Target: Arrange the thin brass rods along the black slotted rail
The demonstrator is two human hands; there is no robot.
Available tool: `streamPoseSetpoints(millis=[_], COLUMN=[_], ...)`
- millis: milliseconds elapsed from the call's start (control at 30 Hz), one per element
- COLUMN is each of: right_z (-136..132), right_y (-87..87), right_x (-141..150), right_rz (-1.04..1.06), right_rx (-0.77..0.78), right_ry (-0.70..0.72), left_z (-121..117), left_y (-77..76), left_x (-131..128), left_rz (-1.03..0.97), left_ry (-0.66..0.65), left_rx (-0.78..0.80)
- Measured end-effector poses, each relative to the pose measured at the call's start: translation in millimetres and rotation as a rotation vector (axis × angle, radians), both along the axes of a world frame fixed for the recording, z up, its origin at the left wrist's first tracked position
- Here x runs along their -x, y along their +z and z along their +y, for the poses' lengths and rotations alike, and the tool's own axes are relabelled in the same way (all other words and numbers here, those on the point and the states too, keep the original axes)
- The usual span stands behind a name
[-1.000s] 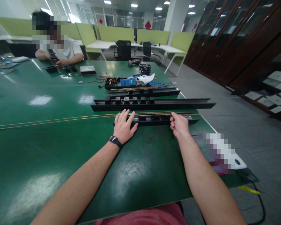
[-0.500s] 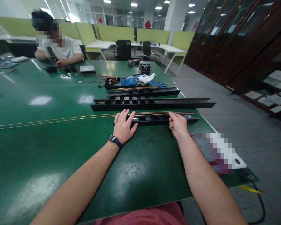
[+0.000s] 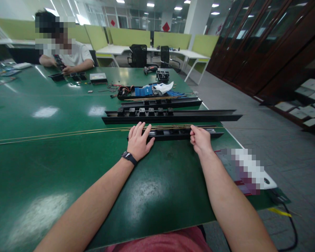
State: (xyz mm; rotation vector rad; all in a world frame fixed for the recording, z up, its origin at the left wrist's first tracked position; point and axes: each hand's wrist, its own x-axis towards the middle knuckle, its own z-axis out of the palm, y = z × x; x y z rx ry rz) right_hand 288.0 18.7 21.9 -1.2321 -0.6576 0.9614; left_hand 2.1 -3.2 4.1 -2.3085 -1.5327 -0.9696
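Note:
My left hand (image 3: 138, 142) lies palm down with spread fingers across the left end of the nearest black rail (image 3: 173, 138) and over some thin brass-coloured rods (image 3: 105, 130). At the rail's right part my right hand (image 3: 201, 140) is closed, thumb and index finger pinching a thin rod. The rods run lengthwise along the rail, and two stretch far left over the table. Dark blocks sit inside the rail's channel between my hands. What lies under my left palm is hidden.
Behind lie a longer black rail (image 3: 207, 118) with several blocks, a third rail (image 3: 183, 103) and a tray (image 3: 126, 98) of tools. A power drill (image 3: 150, 69) stands farther back on the green table (image 3: 68, 168). A co-worker (image 3: 78, 54) sits across, handling a tool.
My right hand has shifted very slightly to the right. My left hand has stayed in place on the rail.

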Motion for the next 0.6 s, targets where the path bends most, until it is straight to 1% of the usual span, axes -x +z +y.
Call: streamPoseSetpoints(millis=[300,600], right_z=[0.1,1.3], right_y=[0.9,-2.3], right_x=[-2.2,-4.7], right_rz=[0.02,0.029], right_rx=[-0.005,-0.008], right_ry=[-0.021,-0.019], left_z=[0.1,0.6], left_y=[-0.3,-1.3], left_x=[0.9,1.2], left_rz=[0.006,0.004], left_ry=[0.002,0.0], left_rx=[-0.009,-0.004])
